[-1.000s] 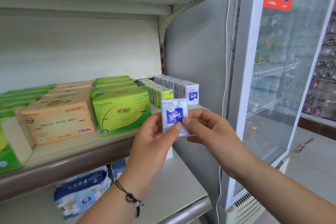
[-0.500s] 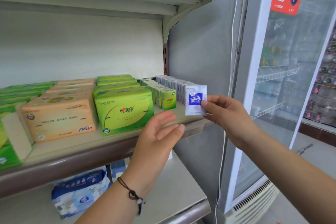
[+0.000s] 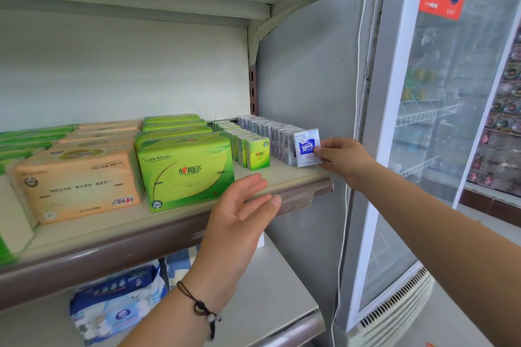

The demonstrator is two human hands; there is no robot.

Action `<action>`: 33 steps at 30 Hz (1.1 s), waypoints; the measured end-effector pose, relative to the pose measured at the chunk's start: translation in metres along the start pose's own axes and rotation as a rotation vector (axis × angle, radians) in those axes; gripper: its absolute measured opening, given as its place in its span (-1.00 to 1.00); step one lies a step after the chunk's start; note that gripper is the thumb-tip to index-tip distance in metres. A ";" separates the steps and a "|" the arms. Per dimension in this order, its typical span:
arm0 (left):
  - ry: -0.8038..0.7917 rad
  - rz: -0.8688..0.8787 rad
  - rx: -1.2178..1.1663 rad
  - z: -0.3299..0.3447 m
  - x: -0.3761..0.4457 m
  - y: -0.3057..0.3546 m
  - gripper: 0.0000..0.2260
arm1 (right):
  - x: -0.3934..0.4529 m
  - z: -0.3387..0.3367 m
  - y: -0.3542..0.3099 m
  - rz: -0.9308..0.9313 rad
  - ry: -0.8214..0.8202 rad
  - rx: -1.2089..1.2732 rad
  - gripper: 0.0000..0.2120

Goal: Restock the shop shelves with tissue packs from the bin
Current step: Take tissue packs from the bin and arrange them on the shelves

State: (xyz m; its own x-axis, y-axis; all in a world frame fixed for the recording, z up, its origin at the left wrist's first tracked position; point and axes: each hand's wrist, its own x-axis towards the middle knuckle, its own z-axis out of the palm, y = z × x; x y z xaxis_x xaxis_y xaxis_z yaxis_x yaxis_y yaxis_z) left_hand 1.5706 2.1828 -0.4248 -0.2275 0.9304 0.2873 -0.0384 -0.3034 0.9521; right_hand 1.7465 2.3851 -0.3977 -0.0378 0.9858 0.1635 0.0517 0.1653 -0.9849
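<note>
A second ago I held the small blue tissue pack [image 3: 306, 147] between both hands in front of the shelf [image 3: 282, 177]; now only my right hand [image 3: 345, 159] pinches it, thumb and fingertips on its right edge. The pack stands upright at the front of the white-and-blue row [image 3: 270, 135], touching the foremost pack there, base on or just above the shelf board; I cannot tell which. My left hand [image 3: 239, 214] has let go and hovers below and left of the grip, fingers spread, holding nothing. Judgement: this pack is nearly placed; release remains.

Legible print: the held pack reads "Tempo", upside down. Left of the grip, the small green packs [image 3: 258, 153] and the large green pack [image 3: 184, 172] carry Chinese characters reading 相印. The orange pack [image 3: 76, 177] shows the same mark inverted.
</note>
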 end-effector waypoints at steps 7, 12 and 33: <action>0.009 -0.007 -0.017 0.000 0.001 -0.001 -0.71 | 0.002 0.005 0.012 0.000 -0.004 -0.055 -0.89; 0.015 -0.004 -0.029 0.000 0.004 0.000 -0.71 | 0.002 0.005 0.014 -0.027 -0.041 -0.040 -0.90; -0.023 -0.096 -0.058 -0.056 -0.094 -0.013 -0.68 | -0.232 0.027 0.015 -0.037 -0.021 -0.036 -0.80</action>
State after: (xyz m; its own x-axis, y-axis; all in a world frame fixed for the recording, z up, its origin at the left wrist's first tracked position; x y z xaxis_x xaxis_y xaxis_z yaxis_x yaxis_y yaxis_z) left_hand 1.5381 2.0878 -0.4706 -0.1976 0.9601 0.1976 -0.1153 -0.2230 0.9680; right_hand 1.7292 2.1582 -0.4523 -0.0613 0.9783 0.1977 0.0857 0.2025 -0.9755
